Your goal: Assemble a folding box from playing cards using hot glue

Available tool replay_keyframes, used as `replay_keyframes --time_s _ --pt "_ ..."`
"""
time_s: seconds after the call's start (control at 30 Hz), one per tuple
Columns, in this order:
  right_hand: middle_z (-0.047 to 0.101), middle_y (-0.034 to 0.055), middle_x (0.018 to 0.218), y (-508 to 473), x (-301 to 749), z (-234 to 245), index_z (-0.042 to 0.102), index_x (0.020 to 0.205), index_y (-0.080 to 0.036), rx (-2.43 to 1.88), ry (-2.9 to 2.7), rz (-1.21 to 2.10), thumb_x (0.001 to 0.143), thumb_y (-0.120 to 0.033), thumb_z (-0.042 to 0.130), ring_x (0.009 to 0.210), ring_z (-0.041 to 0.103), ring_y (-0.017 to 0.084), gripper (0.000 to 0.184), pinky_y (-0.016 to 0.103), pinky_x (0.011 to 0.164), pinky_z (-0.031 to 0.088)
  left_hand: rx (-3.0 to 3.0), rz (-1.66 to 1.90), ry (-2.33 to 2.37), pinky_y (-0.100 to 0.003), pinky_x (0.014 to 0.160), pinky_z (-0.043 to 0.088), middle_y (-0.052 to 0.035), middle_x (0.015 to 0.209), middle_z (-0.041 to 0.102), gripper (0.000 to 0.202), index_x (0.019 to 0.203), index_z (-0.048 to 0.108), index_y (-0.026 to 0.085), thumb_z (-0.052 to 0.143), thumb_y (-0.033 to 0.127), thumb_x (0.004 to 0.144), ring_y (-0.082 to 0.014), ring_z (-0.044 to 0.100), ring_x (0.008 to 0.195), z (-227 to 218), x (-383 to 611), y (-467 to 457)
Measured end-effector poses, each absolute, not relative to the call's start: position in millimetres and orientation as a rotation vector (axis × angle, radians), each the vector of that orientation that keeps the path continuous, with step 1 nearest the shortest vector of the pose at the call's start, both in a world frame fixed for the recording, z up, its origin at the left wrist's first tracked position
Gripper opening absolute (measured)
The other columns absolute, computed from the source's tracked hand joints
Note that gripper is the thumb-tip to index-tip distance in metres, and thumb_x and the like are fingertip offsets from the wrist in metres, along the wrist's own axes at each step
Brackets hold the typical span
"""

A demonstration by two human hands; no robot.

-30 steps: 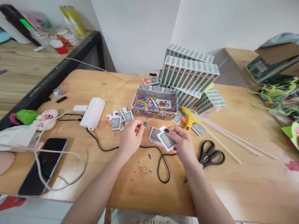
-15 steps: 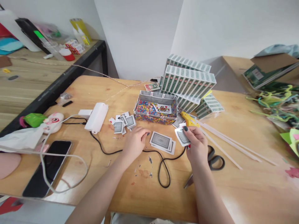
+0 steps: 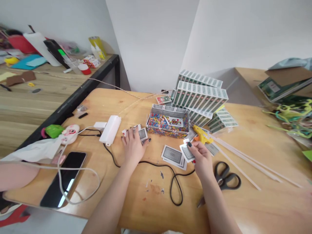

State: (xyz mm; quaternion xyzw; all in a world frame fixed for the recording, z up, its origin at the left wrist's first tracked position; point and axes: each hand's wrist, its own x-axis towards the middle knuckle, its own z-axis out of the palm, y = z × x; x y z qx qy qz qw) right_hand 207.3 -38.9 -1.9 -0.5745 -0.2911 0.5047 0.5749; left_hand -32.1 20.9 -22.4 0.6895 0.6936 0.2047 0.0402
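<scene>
My left hand [image 3: 133, 144] lies over the small pile of cut playing card pieces [image 3: 143, 134], palm down with its fingers spread. Part of that pile is hidden under it. Between thumb and fingers, my right hand [image 3: 201, 156] grips cut playing card pieces [image 3: 187, 152], their grey patterned backs showing. Whole playing cards [image 3: 172, 154] lie face down in a short stack between my hands. Behind them stands an open box [image 3: 168, 131] with card-covered walls and a colourful speckled lining; a face card [image 3: 175, 122] rests inside.
A yellow glue gun [image 3: 202, 134], white glue sticks [image 3: 240, 156] and black-handled scissors [image 3: 226, 178] lie at the right. Stacked card packs [image 3: 201, 96] stand behind the box. A black cord [image 3: 156, 164] loops across the front; a white power block [image 3: 110, 130] and a phone [image 3: 63, 179] are left.
My left hand has moved left onto the card pieces and its fingers have spread. My right hand still holds its card pieces. The view has shifted slightly.
</scene>
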Motion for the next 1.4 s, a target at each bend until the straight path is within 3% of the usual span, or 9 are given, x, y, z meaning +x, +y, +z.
replay_keyframes --time_s 0.13,0.27,0.37,0.5,0.67,0.8,0.97,1.17,1.4 --pt "0.050 -0.0063 0.049 -37.9 204.2 -3.1 0.056 0.073 -0.020 -1.354 -0.704 1.219 0.068 -0.049 0.075 0.038 0.036 0.007 0.035 0.021 0.038 0.025 2.166 0.760 1.878 -0.059 0.106 0.032 -0.0191 0.131 0.057 0.035 0.119 0.059 0.015 0.054 0.019 0.084 -0.0367 0.047 0.127 -28.3 -31.5 27.0" --pt "0.051 -0.0057 0.050 -36.8 203.2 -4.0 0.055 0.073 -0.020 -1.360 -0.708 1.226 0.067 -0.051 0.075 0.039 0.039 0.008 0.037 0.021 0.038 0.027 2.073 0.862 1.874 -0.046 0.099 0.046 -0.0149 0.122 0.065 0.036 0.117 0.061 0.017 0.045 0.010 0.085 -0.0288 0.060 0.114 -22.4 -40.7 30.1" --pt "0.052 -0.0052 0.051 -35.7 203.7 -5.7 0.056 0.074 -0.020 -1.366 -0.702 1.220 0.066 -0.052 0.075 0.040 0.040 0.008 0.038 0.021 0.038 0.028 1.920 0.968 1.943 -0.042 0.087 0.052 -0.0143 0.114 0.069 0.038 0.120 0.060 0.017 0.044 0.013 0.086 -0.0280 0.067 0.101 -15.9 -57.1 33.0" --pt "0.051 -0.0058 0.051 -34.4 204.8 -8.2 0.056 0.074 -0.020 -1.377 -0.685 1.209 0.064 -0.052 0.076 0.040 0.037 0.007 0.040 0.021 0.038 0.027 1.717 1.106 1.961 -0.039 0.087 0.053 -0.0101 0.108 0.072 0.035 0.114 0.064 0.020 0.047 0.016 0.084 -0.0242 0.068 0.097 -8.5 -79.6 37.0" --pt "0.051 -0.0058 0.051 -33.2 206.3 -9.0 0.055 0.072 -0.020 -1.388 -0.670 1.191 0.063 -0.053 0.077 0.041 0.039 0.008 0.040 0.021 0.039 0.028 1.616 1.122 1.735 -0.035 0.078 0.058 -0.0125 0.099 0.074 0.033 0.105 0.066 0.013 0.048 0.035 0.088 -0.0220 0.071 0.089 -4.8 -88.5 35.9" --pt "0.050 -0.0054 0.050 -32.9 205.6 -6.0 0.054 0.069 -0.020 -1.401 -0.680 1.168 0.063 -0.055 0.075 0.041 0.038 0.008 0.041 0.022 0.038 0.028 1.659 1.099 1.665 -0.039 0.083 0.057 -0.0143 0.105 0.072 0.035 0.109 0.063 0.013 0.047 0.037 0.089 -0.0238 0.070 0.096 -10.1 -76.3 34.6" --pt "0.048 -0.0057 0.049 -32.9 198.9 -2.9 0.052 0.067 -0.020 -1.420 -0.714 1.145 0.064 -0.056 0.075 0.041 0.038 0.008 0.042 0.021 0.038 0.027 1.902 0.979 1.620 -0.049 0.106 0.042 -0.0117 0.126 0.062 0.036 0.107 0.066 0.021 0.067 0.022 0.070 -0.0305 0.054 0.122 -22.4 -50.6 34.1" --pt "0.045 -0.0056 0.048 -34.2 195.9 -1.9 0.053 0.061 -0.019 -1.430 -0.722 1.061 0.066 -0.058 0.072 0.043 0.038 0.009 0.043 0.022 0.041 0.030 2.034 0.925 1.659 -0.048 0.097 0.047 -0.0103 0.111 0.063 0.028 0.098 0.062 0.021 0.060 0.014 0.072 -0.0287 0.059 0.110 -27.8 -44.9 31.4" --pt "0.048 -0.0067 0.049 -36.5 211.3 0.8 0.054 0.068 -0.020 -1.391 -0.626 0.884 0.069 -0.052 0.073 0.042 0.037 0.009 0.037 0.023 0.042 0.029 2.070 1.124 1.795 -0.051 0.103 0.039 -0.0160 0.124 0.050 0.043 0.113 0.050 0.020 0.065 0.018 0.072 -0.0315 0.047 0.122 -17.0 -36.5 24.8"
